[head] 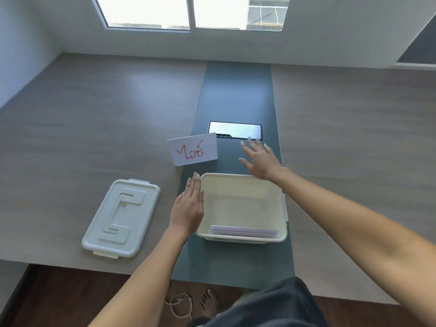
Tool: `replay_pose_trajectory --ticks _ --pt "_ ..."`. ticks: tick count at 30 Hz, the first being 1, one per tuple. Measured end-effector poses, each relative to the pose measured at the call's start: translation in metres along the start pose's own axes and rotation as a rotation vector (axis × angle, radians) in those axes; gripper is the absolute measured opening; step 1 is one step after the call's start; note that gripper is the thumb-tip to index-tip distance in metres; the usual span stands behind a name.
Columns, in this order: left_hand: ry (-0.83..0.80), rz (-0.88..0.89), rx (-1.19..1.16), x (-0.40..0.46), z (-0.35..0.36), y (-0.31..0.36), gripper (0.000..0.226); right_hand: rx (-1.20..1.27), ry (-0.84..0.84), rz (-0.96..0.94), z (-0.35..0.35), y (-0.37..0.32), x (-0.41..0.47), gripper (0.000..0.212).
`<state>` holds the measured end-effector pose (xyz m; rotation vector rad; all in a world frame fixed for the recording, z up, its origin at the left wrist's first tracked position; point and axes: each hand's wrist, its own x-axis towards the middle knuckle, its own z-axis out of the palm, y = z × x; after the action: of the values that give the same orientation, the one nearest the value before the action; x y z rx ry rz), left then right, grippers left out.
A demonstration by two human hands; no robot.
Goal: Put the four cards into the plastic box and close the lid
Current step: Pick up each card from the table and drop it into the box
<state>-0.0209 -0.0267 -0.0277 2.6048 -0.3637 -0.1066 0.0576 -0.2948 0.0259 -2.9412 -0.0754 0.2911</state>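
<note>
- While the right hand reached forward beyond the far rim of the plastic box, its fingers were spread and it gripped nothing; it hovered over the dark strip of the surface, to the right of the one card left out.
- Left hand was flat, fingers together, pressed edge-on against the box's left wall; it was empty too, apparently steadying the box.
- Box sat open on the dark strip, near the person's edge of the surface. Stacked cards lay inside against the near wall; edges overlapped, so an exact count could not be made.
- One card, white with red handwriting, lay on the surface just past the box's far left corner, apart from both hands.
- Lid rested flat on the surface, well to the left of the box, untouched.
- A dark recessed panel sat farther back on the strip, not part of the task.
- Judgement: loading looked mostly done, presumably three cards in. Remaining: pick up the last card, place it in the box, fetch the lid, press it shut.
</note>
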Motion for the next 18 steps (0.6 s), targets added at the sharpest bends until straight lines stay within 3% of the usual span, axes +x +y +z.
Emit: replay_pose_trajectory --ticks 10,18 --pt "0.027 -0.013 0.055 -0.005 0.001 0.002 0.054 -0.086 -0.055 -0.032 0.004 -0.014 0.072 0.066" --pt "0.028 -0.034 0.041 -0.007 -0.001 0.005 0.054 -0.106 -0.021 -0.178 -0.001 -0.045 0.125 0.065"
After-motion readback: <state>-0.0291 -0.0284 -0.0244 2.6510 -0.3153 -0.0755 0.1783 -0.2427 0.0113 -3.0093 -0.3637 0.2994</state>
